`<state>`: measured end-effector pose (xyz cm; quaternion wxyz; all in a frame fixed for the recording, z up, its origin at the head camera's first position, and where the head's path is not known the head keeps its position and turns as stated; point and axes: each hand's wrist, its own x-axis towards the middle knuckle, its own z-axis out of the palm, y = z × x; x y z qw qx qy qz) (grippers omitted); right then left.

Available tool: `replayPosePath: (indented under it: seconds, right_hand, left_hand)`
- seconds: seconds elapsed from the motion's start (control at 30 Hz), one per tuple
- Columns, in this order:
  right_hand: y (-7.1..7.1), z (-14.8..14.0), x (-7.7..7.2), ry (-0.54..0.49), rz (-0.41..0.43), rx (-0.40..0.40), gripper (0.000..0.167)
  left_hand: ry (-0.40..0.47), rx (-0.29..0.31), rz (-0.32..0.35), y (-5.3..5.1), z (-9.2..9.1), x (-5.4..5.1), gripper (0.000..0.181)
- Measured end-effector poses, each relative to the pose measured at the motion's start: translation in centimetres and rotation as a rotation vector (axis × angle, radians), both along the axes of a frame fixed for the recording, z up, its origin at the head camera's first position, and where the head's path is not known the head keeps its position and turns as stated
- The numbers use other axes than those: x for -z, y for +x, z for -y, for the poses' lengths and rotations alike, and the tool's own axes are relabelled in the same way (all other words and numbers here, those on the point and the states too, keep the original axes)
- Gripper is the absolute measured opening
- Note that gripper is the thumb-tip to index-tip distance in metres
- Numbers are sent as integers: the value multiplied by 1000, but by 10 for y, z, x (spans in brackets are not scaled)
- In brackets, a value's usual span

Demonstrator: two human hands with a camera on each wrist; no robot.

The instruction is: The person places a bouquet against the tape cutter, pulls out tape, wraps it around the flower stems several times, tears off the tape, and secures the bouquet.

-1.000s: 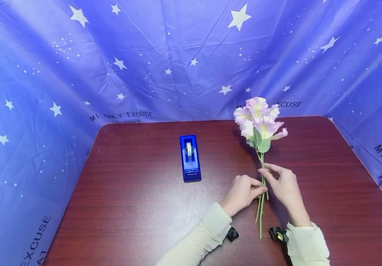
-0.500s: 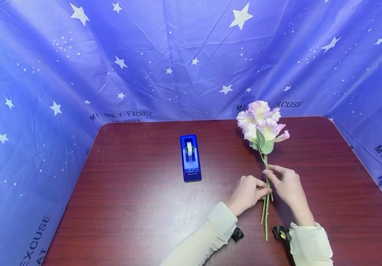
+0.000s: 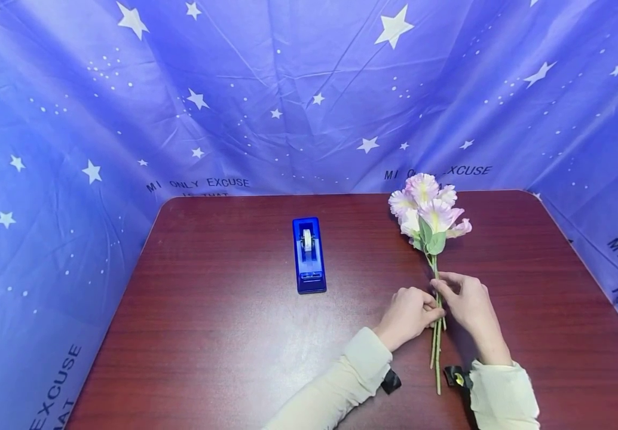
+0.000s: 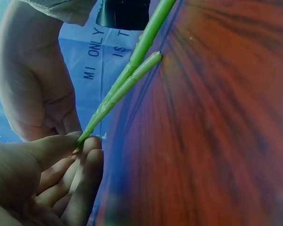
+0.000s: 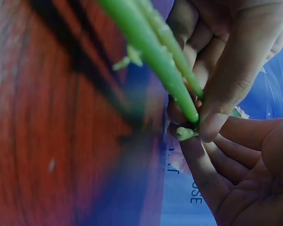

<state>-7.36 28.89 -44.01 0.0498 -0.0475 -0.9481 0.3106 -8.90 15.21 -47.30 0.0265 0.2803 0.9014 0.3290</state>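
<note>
A small bunch of pink-and-white flowers (image 3: 422,206) with green leaves stands at the right side of the table in the head view, blossoms pointing away from me. Its green stems (image 3: 437,358) run down toward the near edge. My left hand (image 3: 407,316) pinches the stems between thumb and fingers. Just above it, my right hand (image 3: 470,301) pinches them from the other side. In the left wrist view, two stem ends (image 4: 132,70) spread out beyond the left hand (image 4: 52,174). The right wrist view shows the right hand (image 5: 240,174) behind the left fingers, its own grip partly hidden.
A blue tape dispenser (image 3: 309,255) with a roll of tape in it sits on the dark red wooden table (image 3: 223,334), left of the flowers. Blue star-printed cloth (image 3: 287,77) surrounds the table at the back and sides. Black straps (image 3: 391,381) hang at the wrists.
Both hands and the flowers have shifted a little to the right and toward me. The hold on the stems stays much the same. The tape dispenser has stayed in place.
</note>
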Motion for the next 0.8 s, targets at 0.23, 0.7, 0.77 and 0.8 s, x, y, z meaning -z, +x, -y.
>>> replayPosePath:
  seconds: [0.23, 0.7, 0.77, 0.8]
  right_hand:
    - [1, -6, 1, 5, 51, 4, 34]
    - [3, -15, 7, 5, 132, 2, 34]
    - [3, -15, 6, 3, 139, 1, 34]
    - [3, -15, 6, 6, 142, 1, 34]
  left_hand:
    - [-14, 11, 37, 3, -6, 2, 20]
    - [-83, -11, 100, 10, -14, 0, 23]
    - [-98, -33, 125, 11, -16, -2, 24]
    - [-105, -45, 139, 11, -17, -3, 24]
